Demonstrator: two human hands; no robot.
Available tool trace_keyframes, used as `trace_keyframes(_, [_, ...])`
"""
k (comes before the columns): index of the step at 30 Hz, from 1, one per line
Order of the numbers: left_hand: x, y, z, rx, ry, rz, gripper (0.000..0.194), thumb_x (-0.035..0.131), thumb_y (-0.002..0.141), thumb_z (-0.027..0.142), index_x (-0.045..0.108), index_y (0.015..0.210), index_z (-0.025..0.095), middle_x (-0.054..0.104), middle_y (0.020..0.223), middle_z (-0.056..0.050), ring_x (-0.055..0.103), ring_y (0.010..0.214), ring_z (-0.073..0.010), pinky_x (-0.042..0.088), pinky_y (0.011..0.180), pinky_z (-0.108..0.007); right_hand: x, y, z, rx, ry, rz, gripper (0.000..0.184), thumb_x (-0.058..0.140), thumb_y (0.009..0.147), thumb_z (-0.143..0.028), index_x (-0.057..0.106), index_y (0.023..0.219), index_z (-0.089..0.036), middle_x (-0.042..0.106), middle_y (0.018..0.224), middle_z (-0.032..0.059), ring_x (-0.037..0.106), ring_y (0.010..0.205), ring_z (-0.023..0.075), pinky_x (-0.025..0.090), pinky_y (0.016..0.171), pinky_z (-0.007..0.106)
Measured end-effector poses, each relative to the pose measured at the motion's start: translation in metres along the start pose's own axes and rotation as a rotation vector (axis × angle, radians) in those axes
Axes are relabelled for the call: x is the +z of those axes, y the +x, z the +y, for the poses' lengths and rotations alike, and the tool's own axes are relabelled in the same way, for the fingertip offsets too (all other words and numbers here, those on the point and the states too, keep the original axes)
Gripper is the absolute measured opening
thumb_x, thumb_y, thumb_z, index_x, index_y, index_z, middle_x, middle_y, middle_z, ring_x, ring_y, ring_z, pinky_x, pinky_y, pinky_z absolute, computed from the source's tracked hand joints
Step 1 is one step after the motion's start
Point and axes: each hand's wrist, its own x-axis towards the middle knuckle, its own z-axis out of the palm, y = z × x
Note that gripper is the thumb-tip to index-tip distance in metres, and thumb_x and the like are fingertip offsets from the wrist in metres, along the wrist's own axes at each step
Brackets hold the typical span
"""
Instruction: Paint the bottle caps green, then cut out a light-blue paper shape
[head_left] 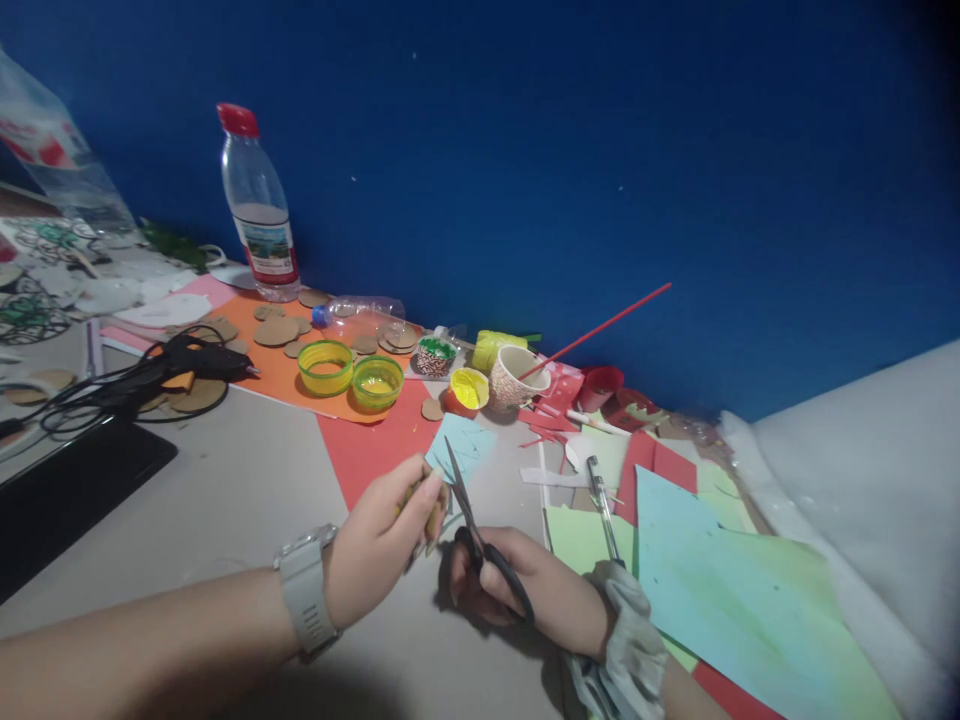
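My left hand (390,525), with a grey watch on its wrist, pinches a small light-blue piece of paper (466,447) by its near-left corner. Dark pen lines show on that paper. In my right hand (506,575) is a pair of scissors (480,535) with black handles, fingers through the loops. The blades point up and away, slightly parted, at the paper's near edge. Whether they touch the paper I cannot tell. A grey fabric band sits round my right wrist. Something yellowish shows under the left fingers, too hidden to name.
Larger blue-green paper sheets (735,590) and a pen (604,510) lie at the right. Behind stand paint cups (468,390), a patterned cup (517,380) with a red stick, and yellow rings (325,368). Leftward are a bottle (261,215), a glue gun (199,360) and a black phone (82,490).
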Motion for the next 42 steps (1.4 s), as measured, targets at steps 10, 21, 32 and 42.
trace_keyframes(10, [0.001,0.001,0.003,-0.014,-0.092,0.024,0.038,0.034,0.099,0.040,0.044,0.069,0.019,0.044,0.058,0.005,0.040,0.050,-0.0087,0.036,0.053,-0.023,-0.001,0.001,-0.002,0.031,-0.065,0.002,0.060,0.051,0.078,-0.073,0.054,0.080,-0.013,0.044,0.057,-0.0043,0.037,0.050,0.0071,0.030,0.046,0.020])
trace_keyframes(21, [0.000,0.010,0.005,-0.020,-0.289,0.298,0.036,0.043,0.094,0.050,0.045,0.075,0.019,0.044,0.059,0.006,0.039,0.048,-0.0074,0.035,0.047,-0.020,-0.002,0.001,-0.003,0.053,-0.201,0.000,0.063,0.053,0.075,-0.075,0.057,0.081,-0.012,0.046,0.060,-0.0035,0.037,0.052,0.0069,0.031,0.047,0.019])
trace_keyframes(32, [0.001,0.005,0.003,-0.076,-0.103,0.024,0.036,0.038,0.096,0.042,0.044,0.070,0.019,0.044,0.057,0.005,0.039,0.048,-0.0088,0.035,0.047,-0.020,-0.010,0.005,0.010,-0.214,0.133,0.255,0.057,0.066,0.069,-0.070,0.049,0.082,-0.016,0.043,0.057,-0.0062,0.031,0.043,0.0049,0.019,0.038,0.018])
trace_keyframes(42, [0.003,0.003,0.000,-0.062,0.095,-0.263,0.035,0.038,0.097,0.037,0.046,0.067,0.020,0.049,0.059,0.002,0.045,0.054,-0.0122,0.038,0.056,-0.024,-0.009,0.007,0.003,-0.207,0.082,0.603,0.039,0.068,0.078,-0.050,0.045,0.079,-0.018,0.043,0.055,-0.0074,0.033,0.046,0.0057,0.025,0.043,0.018])
